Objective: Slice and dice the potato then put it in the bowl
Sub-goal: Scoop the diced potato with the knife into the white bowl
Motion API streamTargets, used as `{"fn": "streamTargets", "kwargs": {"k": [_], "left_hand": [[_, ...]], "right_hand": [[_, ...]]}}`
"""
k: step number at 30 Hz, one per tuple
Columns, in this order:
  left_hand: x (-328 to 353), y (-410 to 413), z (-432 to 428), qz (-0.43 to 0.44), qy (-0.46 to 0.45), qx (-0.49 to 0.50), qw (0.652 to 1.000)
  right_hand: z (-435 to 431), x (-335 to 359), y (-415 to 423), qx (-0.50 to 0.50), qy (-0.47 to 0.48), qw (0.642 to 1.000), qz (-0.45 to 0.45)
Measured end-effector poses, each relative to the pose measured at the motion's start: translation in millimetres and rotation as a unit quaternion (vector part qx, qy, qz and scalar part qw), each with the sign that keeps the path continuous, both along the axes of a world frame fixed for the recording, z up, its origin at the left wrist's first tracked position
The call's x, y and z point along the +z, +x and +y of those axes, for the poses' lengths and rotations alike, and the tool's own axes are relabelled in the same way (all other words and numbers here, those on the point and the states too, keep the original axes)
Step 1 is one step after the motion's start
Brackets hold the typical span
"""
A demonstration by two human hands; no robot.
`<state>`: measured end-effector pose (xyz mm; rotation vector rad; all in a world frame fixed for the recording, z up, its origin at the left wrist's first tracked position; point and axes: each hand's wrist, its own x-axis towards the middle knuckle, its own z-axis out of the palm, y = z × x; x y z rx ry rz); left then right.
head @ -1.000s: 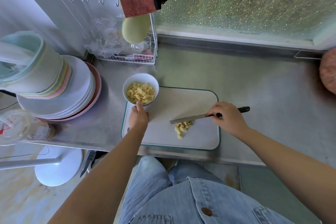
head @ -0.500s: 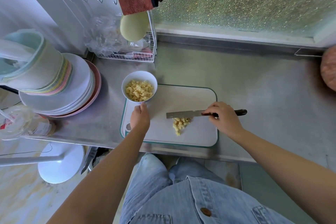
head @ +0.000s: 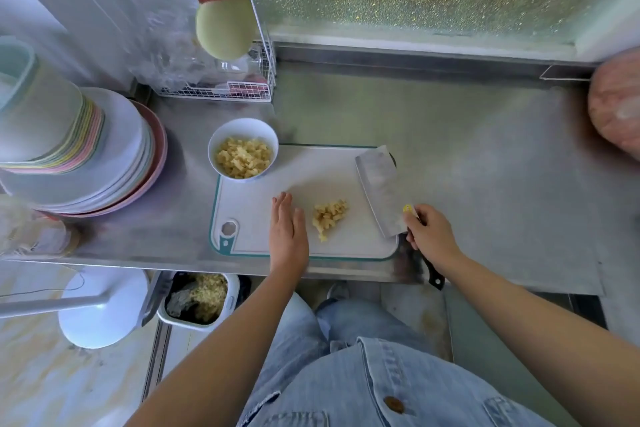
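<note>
Diced potato pile [head: 329, 217] on board — between flat left hand [head: 288, 231], right hand [head: 429, 236] gripping cleaver [head: 378, 191]

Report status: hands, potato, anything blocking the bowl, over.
Left hand open beside the diced pile; right hand grips the cleaver. Bowl part-filled, small pile left on the board. Nothing between pile and bowl.

Between the pile [head: 329, 217] and the bowl [head: 242, 126], bare board [head: 311, 170] gives you a free lane, far and left. Your left hand [head: 287, 229] lies flat just left of the pile; the cleaver [head: 379, 191], gripped by your right hand [head: 431, 236], slants just right of it. The plates [head: 114, 156] crowd the counter [head: 467, 156] left of the bowl, and the rack [head: 242, 90] stands beyond it. Right of the board the counter lies open.
</note>
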<state>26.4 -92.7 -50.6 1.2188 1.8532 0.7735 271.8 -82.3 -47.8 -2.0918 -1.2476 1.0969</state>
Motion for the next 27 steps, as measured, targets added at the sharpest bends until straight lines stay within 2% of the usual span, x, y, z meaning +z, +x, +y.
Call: {"fn": "streamTargets", "kwargs": {"k": [6, 14, 20, 27], "left_hand": [[-15, 27, -14, -0.045, 0.048, -0.01, 0.998], [-26, 51, 0, -0.118, 0.071, 0.026, 0.99], [-25, 59, 10, -0.149, 0.077, 0.016, 0.986], [-15, 64, 26, -0.148, 0.106, -0.014, 0.983]], "right_hand": [[-18, -12, -21, 0.069, 0.014, 0.996, -0.052], [-29, -16, -50, 0.107, 0.036, 0.992, -0.049], [-33, -13, -79, 0.115, 0.019, 0.993, 0.005], [-23, 7, -79, 0.052, -0.04, 0.988, 0.138]]}}
